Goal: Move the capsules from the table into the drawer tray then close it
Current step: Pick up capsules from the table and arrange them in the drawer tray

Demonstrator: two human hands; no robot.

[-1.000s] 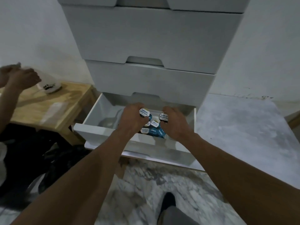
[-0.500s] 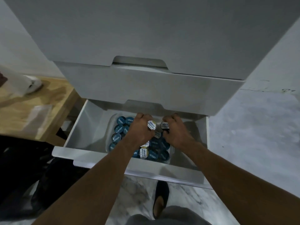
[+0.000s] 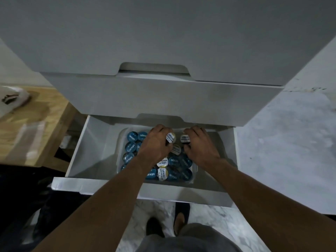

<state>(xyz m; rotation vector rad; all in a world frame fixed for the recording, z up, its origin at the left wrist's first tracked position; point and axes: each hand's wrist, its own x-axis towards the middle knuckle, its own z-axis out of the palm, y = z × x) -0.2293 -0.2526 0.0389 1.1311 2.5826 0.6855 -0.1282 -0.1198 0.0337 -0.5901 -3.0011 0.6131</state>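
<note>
Your left hand (image 3: 156, 144) is curled around a round gold-lidded capsule (image 3: 171, 137); your right hand (image 3: 200, 145) grips a dark one with a white label (image 3: 185, 139). Both hover over the clear plastic tray (image 3: 195, 168), crowded with glossy blue capsules (image 3: 132, 136) and a few white-topped ones. The tray sits in the open white drawer (image 3: 94, 142). A wooden table (image 3: 45, 113) stands left.
</note>
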